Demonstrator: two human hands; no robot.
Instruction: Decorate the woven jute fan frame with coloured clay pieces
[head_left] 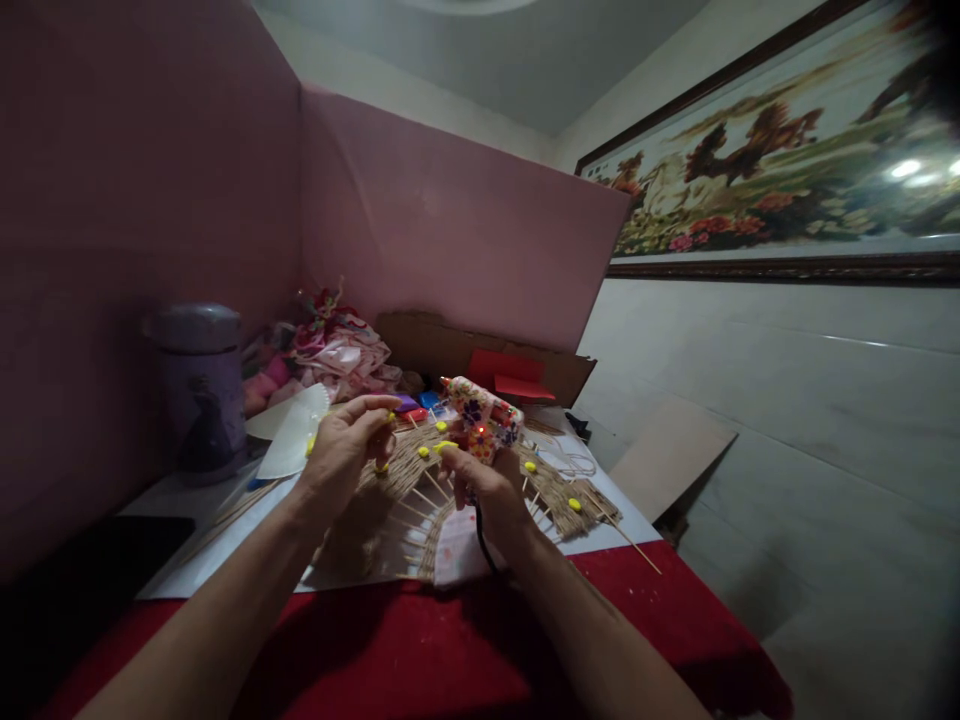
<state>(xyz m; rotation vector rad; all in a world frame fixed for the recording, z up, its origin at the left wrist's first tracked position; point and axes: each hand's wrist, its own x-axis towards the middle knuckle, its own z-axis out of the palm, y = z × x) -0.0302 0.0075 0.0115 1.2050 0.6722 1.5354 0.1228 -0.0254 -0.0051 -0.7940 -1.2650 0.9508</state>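
My right hand (486, 485) is wrapped round the handle of a flower-patterned glue gun (484, 408), its nozzle tilted up and to the left, a small red light glowing on its side. Something yellow shows by the right fingertips. To the left, my left hand (346, 440) is closed in a pinch, with a small yellow piece (391, 416) at its fingertips. Beneath both hands spreads a fan-shaped piece of woven twine (551, 492) on thin sticks. Several yellow pieces (574, 504) are dotted over it. My hands and forearms hide part of the fan.
A purple lidded container (199, 400) stands at the left. Behind lie a heap of pink fabric (341, 350), red paper (517, 372) and a cardboard strip (427, 335). One stick (637, 550) juts over the red cloth (637, 620) at the right. A board (675, 455) leans beside the wall.
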